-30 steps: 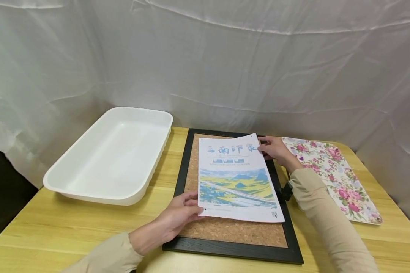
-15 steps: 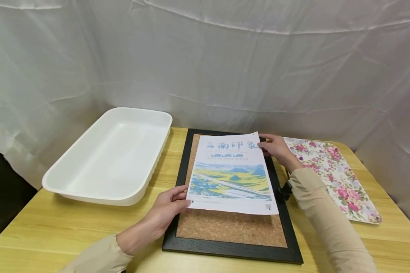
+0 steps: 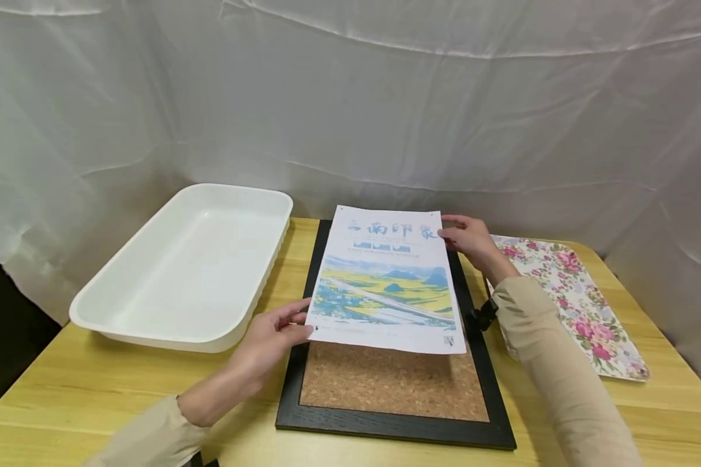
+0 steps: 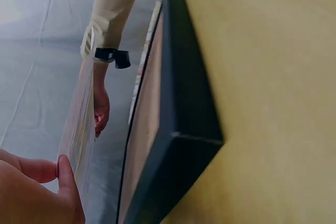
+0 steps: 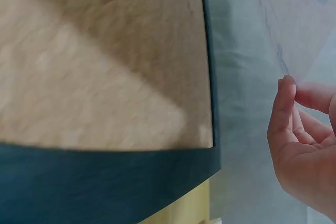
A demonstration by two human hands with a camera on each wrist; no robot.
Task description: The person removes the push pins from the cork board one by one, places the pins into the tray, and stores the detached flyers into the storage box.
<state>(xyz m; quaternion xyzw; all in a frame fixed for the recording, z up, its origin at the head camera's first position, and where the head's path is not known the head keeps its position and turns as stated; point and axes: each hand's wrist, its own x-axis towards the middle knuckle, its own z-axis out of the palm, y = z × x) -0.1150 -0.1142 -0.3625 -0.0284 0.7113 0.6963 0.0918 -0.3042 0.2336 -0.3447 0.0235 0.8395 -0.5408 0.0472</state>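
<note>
A printed paper poster (image 3: 388, 285) with blue lettering and a yellow-green landscape is held up over a black-framed cork board (image 3: 391, 386). My left hand (image 3: 265, 340) pinches its lower left corner between thumb and fingers. At the upper right edge, my right hand (image 3: 473, 243) has a thumb-and-finger pinch on the sheet. Seen side-on in the left wrist view, the poster (image 4: 80, 124) stands apart from the board's frame (image 4: 186, 77). The right wrist view shows bare cork (image 5: 94, 66) with a shadow across it. Small dark dots mark the poster's corners.
To the left on the wooden table (image 3: 93, 389) stands a deep white plastic tray (image 3: 181, 272). A flower-patterned mat (image 3: 584, 311) lies to the right, partly behind the right sleeve. Grey-white cloth (image 3: 385, 97) hangs close behind the table.
The poster has risen off the board and shifted left and away, with both hands moving along with it. More cork shows at the near end. The board has stayed in place.
</note>
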